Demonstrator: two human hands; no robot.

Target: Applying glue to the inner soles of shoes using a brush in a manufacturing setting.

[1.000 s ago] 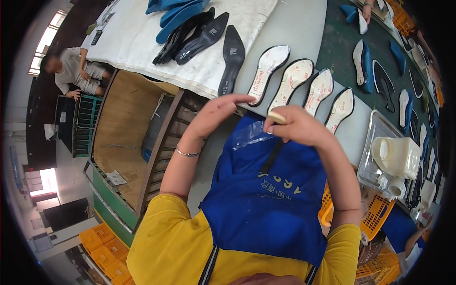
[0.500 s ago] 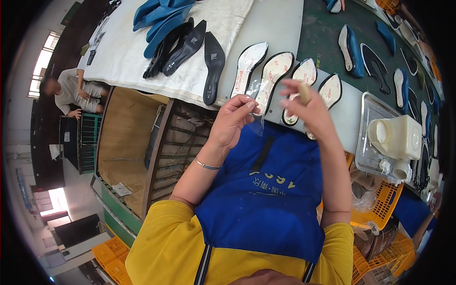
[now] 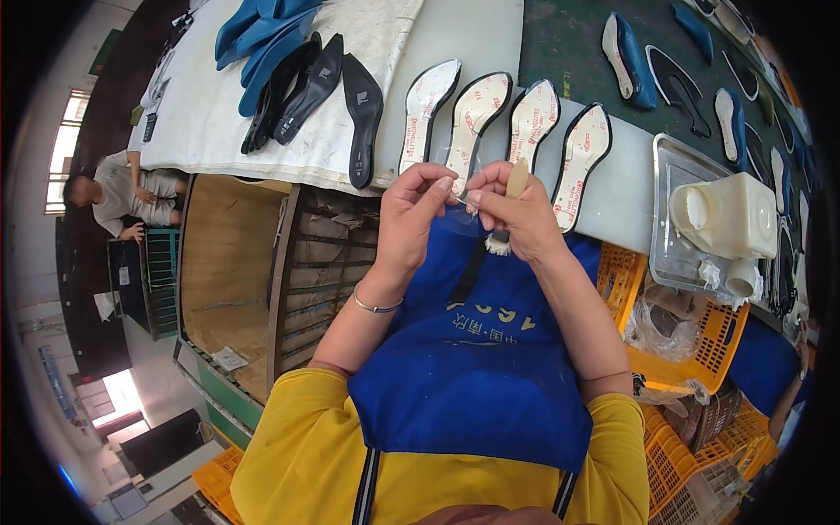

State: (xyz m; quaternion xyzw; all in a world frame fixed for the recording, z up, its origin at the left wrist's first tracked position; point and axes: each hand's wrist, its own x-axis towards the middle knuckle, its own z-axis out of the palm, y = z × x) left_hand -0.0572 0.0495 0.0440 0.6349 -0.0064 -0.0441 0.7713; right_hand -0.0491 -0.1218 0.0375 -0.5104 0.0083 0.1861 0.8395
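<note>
My left hand (image 3: 407, 217) pinches a small clear plastic film (image 3: 460, 166) between thumb and fingertips. Close beside it, my right hand (image 3: 523, 214) has its thumb and fingertips on the film's other side. Tucked in that same hand is a brush, its wooden handle (image 3: 518, 178) pointing up and its pale bristles (image 3: 498, 244) showing below the fingers. Beyond both hands lie several white insoles with black rims and red print, among them a left one (image 3: 429, 109) and a right one (image 3: 584, 157). The film overlaps the second insole (image 3: 479, 109) from the left.
Black shoe soles (image 3: 362, 109) and blue ones (image 3: 262, 44) lie on a white cloth at left. To the right, a metal tray (image 3: 667, 162) carries a cream plastic container (image 3: 735, 219). Below is an orange crate (image 3: 722, 350). Another person (image 3: 131, 188) sits far left.
My right hand, blurred and higher before, has come down to meet the left at the film. The brush bristles now show below it. The whole view has shifted slightly.
</note>
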